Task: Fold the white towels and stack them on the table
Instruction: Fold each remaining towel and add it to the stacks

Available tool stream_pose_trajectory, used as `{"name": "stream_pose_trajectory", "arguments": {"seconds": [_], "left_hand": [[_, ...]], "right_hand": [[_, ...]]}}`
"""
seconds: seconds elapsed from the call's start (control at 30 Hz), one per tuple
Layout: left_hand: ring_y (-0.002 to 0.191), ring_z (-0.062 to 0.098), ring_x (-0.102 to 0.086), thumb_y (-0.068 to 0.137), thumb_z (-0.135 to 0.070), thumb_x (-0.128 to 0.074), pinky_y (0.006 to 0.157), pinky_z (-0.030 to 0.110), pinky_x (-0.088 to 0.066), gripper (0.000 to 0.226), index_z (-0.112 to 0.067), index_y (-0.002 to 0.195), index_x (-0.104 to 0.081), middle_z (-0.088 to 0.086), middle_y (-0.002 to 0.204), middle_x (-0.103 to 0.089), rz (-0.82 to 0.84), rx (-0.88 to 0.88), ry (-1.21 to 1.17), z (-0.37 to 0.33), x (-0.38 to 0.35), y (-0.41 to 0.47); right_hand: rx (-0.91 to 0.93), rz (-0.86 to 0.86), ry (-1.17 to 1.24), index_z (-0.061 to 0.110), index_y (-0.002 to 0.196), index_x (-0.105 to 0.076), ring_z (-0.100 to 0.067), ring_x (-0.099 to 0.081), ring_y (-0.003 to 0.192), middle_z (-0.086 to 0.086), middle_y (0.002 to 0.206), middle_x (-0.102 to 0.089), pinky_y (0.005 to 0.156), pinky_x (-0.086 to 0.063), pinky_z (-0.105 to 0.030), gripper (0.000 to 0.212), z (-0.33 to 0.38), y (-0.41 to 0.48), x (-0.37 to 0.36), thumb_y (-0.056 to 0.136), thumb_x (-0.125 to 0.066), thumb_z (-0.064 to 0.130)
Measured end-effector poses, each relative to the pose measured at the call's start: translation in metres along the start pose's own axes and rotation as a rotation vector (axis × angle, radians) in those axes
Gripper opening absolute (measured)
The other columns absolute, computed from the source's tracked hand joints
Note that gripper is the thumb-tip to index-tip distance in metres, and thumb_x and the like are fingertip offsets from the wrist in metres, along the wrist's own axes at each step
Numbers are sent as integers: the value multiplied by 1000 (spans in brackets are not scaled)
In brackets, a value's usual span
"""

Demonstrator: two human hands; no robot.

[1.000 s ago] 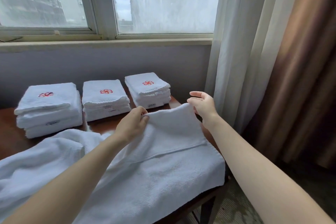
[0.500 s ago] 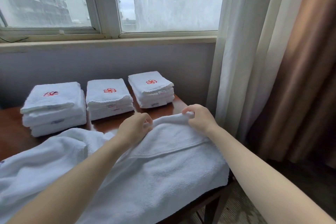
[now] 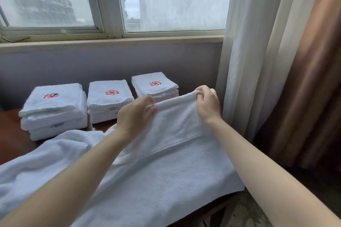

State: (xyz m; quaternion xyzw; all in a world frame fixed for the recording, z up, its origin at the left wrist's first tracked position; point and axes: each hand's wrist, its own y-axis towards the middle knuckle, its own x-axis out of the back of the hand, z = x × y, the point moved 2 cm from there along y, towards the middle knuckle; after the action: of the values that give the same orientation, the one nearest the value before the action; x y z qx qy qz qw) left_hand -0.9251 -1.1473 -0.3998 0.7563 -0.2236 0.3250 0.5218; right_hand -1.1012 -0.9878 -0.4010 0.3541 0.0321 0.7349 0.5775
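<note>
White towel lies spread on the tabletop, just in front of the folded stacks. Its far edge, flat a moment ago, is now raised, pinched by the left hand and right hand; a fold is probably starting.

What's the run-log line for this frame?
step: fold | left hand: pinches towel far edge | right hand: grips far edge | edge: held up

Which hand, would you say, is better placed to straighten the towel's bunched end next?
Left, probably: the left hand grips the towel edge nearer the bunched end, on its own side; the right hand holds the corner beside the curtain.
</note>
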Motion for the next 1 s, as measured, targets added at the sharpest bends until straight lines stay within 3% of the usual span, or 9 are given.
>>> {"name": "stream_pose_trajectory", "arguments": {"seconds": [0.1, 0.2, 0.33, 0.43, 0.57, 0.8, 0.93, 1.0], "left_hand": [[112, 25, -57, 98, -25, -54, 84, 38, -46, 34, -19, 132, -55, 2, 127, -60, 141, 21, 123, 7, -12, 5], [121, 22, -47, 98, -26, -54, 100, 35, -38, 40, -26, 138, -50, -1, 135, -51, 299, 14, 189, 16, -28, -3], [115, 19, -51, 101, -36, -46, 90, 33, -43, 30, -34, 126, -62, -4, 125, -56, 429, 54, 154, 27, -40, -17], [116, 17, -52, 101, -37, -44, 86, 34, -44, 31, -37, 127, -62, -6, 123, -58, 436, 104, 118, 27, -40, -20], [119, 18, -52, 102, -37, -42, 88, 35, -47, 35, -38, 132, -59, -5, 128, -57, 478, 112, 140, 29, -31, -28], [117, 28, -51, 101, -39, -37, 94, 40, -45, 36, -29, 128, -59, 3, 130, -56, 544, 97, 241, 12, -20, -37], [120, 25, -51, 101, -38, -40, 95, 39, -45, 35, -31, 126, -62, -1, 134, -56, 497, 88, 209, 8, -11, -39], [121, 21, -53, 100, -39, -42, 93, 37, -45, 34, -33, 127, -62, -5, 133, -57, 440, 104, 196, 14, 1, -38]], "right_hand": [[28, 39, -123, 22, 118, -61, -29, -57, 97, -5, 115, -49, 80, -46, -36, 31, -3, 8, -9, 101, -36, 15], [63, 191, -378, 23, 146, -41, -29, -41, 128, -6, 140, -41, 106, -33, -42, 46, -4, 5, -22, 101, -39, 15], [173, 447, -522, 20, 147, -36, -24, -18, 147, -3, 152, -34, 120, -6, -52, 47, 6, -28, -52, 101, -38, 22], [166, 630, -497, 17, 147, -36, -24, -19, 146, -5, 152, -36, 120, -3, -54, 47, 18, -60, -74, 102, -32, 30], [176, 712, -586, 26, 157, -18, -23, 1, 152, -6, 165, -8, 120, 9, -54, 60, 13, -83, -82, 102, -22, 49], [267, 783, -597, 30, 157, -14, -16, 3, 152, 0, 166, -3, 121, 7, -51, 60, -1, -67, -63, 103, -22, 52], [246, 713, -442, 28, 156, -22, -15, -5, 152, 1, 165, -16, 122, 3, -49, 55, 8, -72, -58, 104, -29, 45], [268, 660, -309, 28, 154, -30, -15, -14, 151, 4, 161, -27, 123, -8, -45, 52, 23, -76, -59, 104, -36, 40]]}}
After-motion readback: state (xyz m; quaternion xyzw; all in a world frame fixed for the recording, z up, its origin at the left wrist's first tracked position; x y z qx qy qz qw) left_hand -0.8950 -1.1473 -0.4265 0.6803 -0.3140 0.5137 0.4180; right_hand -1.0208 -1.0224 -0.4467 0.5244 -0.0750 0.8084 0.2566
